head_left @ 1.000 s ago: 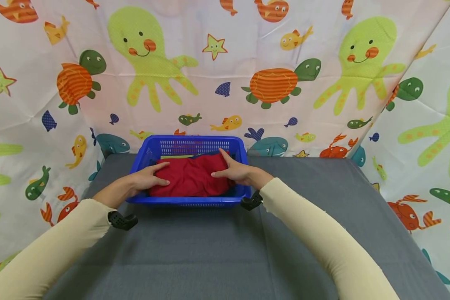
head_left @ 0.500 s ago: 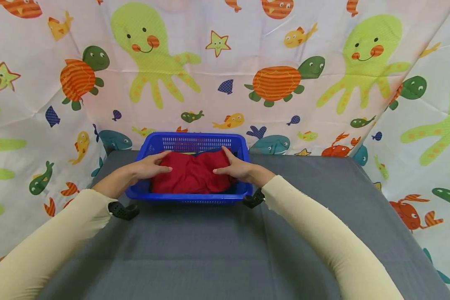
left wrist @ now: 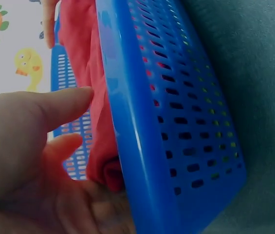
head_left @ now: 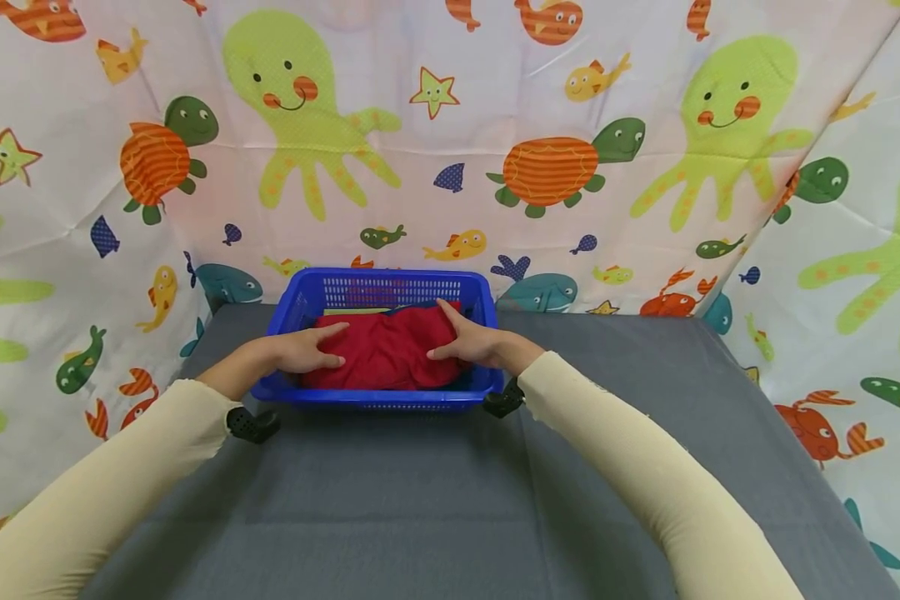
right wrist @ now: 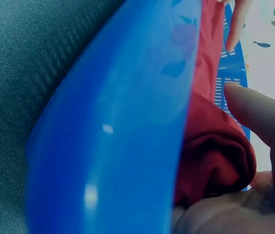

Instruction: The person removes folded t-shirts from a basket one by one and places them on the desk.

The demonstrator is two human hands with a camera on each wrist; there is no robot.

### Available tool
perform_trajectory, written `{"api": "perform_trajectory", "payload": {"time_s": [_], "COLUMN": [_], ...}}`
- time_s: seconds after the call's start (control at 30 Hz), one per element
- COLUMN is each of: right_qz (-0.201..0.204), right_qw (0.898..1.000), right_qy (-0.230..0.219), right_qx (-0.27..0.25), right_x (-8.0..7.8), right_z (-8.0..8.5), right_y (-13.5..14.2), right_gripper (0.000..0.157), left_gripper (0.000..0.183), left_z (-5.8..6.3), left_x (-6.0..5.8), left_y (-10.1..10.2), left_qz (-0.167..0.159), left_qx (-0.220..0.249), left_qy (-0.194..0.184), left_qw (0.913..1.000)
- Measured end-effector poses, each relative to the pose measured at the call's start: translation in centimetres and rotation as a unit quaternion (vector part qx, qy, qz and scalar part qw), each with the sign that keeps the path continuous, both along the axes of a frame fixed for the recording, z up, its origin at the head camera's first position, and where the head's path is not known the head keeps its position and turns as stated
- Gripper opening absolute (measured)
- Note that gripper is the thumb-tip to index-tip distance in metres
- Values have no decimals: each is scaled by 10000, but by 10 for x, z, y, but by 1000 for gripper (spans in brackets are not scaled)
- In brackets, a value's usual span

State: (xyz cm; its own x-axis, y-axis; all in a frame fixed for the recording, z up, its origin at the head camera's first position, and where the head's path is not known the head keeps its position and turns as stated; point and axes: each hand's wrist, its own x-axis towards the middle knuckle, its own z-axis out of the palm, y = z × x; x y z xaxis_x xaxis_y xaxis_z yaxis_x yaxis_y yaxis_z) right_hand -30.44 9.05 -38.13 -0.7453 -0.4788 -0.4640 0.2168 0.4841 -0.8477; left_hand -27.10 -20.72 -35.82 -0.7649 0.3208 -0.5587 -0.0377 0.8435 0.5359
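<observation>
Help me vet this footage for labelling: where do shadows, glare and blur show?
Head: soft shadows on the flat grey tablecloth below the long cream fabric sleeves; left wrist: a glossy streak along the rim of the blue rectangular plastic basket; right wrist: bright glare spots on the basket's close rim, which looks soft, while folds in the crumpled red cloth look clearer.

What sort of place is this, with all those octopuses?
Probably a little indoor work corner, but I can't be sure: there are sea-animal curtains around a grey table, with a blue basket holding red cloth.
</observation>
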Motion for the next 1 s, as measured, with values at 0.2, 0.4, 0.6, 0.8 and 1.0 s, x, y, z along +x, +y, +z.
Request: {"api": "perform_trajectory", "payload": {"time_s": [0.2, 0.4, 0.6, 0.8, 1.0], "right_qz": [-140, -160, -206, -125, -123], "right_qw": [9999, 9998, 9997, 9997, 9997], "right_qy": [10, 10, 41, 94, 161], "right_qx": [6, -80, -137, -175, -136], "right_x": [3, 5, 6, 6, 6], "right_z": [-1, -2, -1, -3, -2], "right_y": [-1, -2, -2, -2, -2], "right_gripper": [102, 102, 102, 103, 104], "left_gripper": [86, 87, 86, 88, 87], "left_z": [3, 11, 17, 15, 16], "left_x": [3, 5, 4, 3, 3], "left_y": [-1, -4, 2, 5, 5], "left_qz": [-120, 274, 205, 110, -216], "left_qx": [84, 930, 1156, 1161, 892], "left_qy": [-355, -581, -503, -620, -331], "left_qw": [9993, 9936, 9918, 9912, 9952]}}
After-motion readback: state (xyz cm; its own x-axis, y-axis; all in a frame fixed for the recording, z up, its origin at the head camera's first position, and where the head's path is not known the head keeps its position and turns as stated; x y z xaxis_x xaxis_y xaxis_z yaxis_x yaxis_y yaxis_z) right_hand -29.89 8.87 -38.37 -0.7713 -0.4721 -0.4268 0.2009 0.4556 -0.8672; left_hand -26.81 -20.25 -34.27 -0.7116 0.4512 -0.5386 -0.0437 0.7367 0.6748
